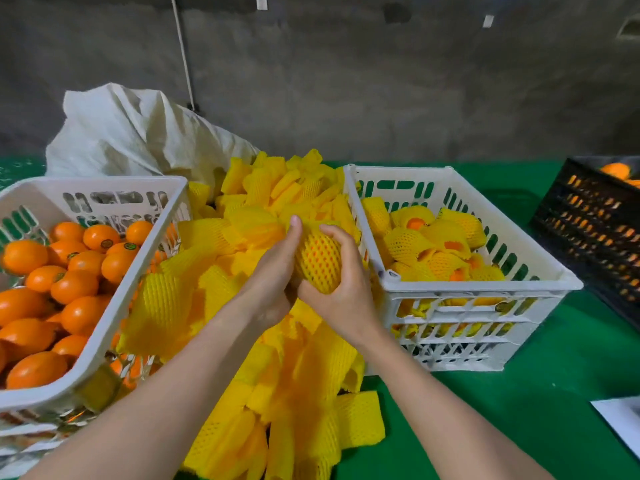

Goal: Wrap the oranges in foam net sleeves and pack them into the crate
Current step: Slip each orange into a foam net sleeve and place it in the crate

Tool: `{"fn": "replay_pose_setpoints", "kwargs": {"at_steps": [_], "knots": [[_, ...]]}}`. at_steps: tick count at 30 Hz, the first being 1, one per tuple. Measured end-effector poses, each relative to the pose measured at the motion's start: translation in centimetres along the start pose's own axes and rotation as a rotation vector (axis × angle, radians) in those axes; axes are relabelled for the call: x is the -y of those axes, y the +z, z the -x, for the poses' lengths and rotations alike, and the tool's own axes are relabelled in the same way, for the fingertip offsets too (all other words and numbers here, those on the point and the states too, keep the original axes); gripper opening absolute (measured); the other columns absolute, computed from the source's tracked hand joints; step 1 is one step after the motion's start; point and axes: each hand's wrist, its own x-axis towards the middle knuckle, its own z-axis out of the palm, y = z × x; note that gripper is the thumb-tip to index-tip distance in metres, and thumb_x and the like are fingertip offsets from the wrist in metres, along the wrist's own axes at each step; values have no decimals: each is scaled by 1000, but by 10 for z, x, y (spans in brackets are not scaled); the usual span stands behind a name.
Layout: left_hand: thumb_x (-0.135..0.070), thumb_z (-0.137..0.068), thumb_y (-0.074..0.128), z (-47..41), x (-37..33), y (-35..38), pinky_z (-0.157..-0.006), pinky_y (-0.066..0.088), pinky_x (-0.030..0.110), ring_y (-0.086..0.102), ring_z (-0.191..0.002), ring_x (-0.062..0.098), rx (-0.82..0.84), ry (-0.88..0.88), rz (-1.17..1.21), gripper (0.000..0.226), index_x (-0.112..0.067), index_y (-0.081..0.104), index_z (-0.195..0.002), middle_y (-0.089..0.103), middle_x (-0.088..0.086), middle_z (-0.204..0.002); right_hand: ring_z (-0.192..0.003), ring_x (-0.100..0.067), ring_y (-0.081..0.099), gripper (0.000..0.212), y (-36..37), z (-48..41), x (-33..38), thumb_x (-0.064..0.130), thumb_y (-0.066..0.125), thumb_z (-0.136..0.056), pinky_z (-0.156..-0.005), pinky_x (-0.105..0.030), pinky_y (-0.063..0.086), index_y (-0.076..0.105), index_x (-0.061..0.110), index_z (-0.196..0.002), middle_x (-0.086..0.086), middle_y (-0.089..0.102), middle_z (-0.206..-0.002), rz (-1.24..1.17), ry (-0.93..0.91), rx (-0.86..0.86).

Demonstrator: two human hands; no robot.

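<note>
An orange inside a yellow foam net sleeve [319, 259] is held above the middle of the table. My left hand [273, 275] grips it from the left and my right hand [341, 289] from the right and below. A big pile of loose yellow sleeves [242, 306] lies under my hands. The white basket [114, 299] on the left holds several bare oranges [74, 285]. The white crate [485, 292] on the right holds several sleeved oranges [433, 251].
A white woven sack [131, 133] lies behind the sleeve pile. A black crate [588, 230] with oranges stands at the far right. A white sheet [623, 424] lies at the right edge of the green table [536, 393]. A grey wall rises behind.
</note>
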Motion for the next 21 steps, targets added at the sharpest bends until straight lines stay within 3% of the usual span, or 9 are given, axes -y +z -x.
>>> {"fn": "replay_pose_setpoints", "kwargs": {"at_steps": [3,5,7,9,11,12,15,21], "knots": [[-57,-93,31,-17,1,34,-95,50,37,64,-101,16,-40,0,-65,59,-14,57,-123,67,4,-114,-115,-9,45,62,-31,-20,-9,22,70,-65,-92,-28,45,40,31,-119,7,46,-120,14,21,-128],[-46,-101,26,-30,7,54,-96,49,36,61,-104,17,-84,114,-199,47,-16,54,-124,62,6,-120,-105,0,49,59,-49,-39,-12,23,71,-63,-82,-14,44,43,27,-115,13,49,-110,-43,13,-203],[-31,-104,30,-42,16,70,-99,46,44,57,-114,27,-169,270,-341,33,-14,52,-121,58,12,-124,-95,8,51,57,-69,-61,-16,23,72,-61,-73,-7,42,45,25,-112,17,49,-103,-70,19,-271],[-15,-101,39,-54,24,81,-98,44,48,56,-113,32,-245,380,-491,29,-7,47,-128,56,15,-122,-91,1,54,56,-91,-88,-26,20,74,-61,-72,-20,49,46,27,-109,13,52,-99,-44,91,-331],[-6,-96,47,-67,34,92,-92,46,35,58,-105,30,-149,465,-703,35,-3,44,-131,57,12,-111,-93,-14,56,53,-112,-116,-43,17,74,-64,-78,-40,53,45,32,-106,5,54,-101,72,205,-346],[-5,-93,53,-73,39,97,-85,44,26,58,-102,29,-68,475,-853,40,-3,44,-132,57,10,-110,-95,-19,56,52,-119,-129,-53,19,73,-65,-80,-42,52,46,33,-106,2,54,-104,168,266,-327],[-4,-85,63,-87,49,106,-77,36,22,56,-104,27,79,459,-1238,54,-11,46,-136,57,13,-119,-107,-31,54,58,-130,-162,-89,29,72,-68,-85,-34,46,46,29,-120,-10,49,-122,497,447,-186],[6,-77,63,-94,52,102,-81,33,19,50,-114,25,114,433,-1240,56,-12,54,-130,61,12,-109,-122,-46,36,72,-119,-188,-140,29,69,-78,-96,-44,36,28,24,-137,-25,34,-136,873,490,-64]]}}
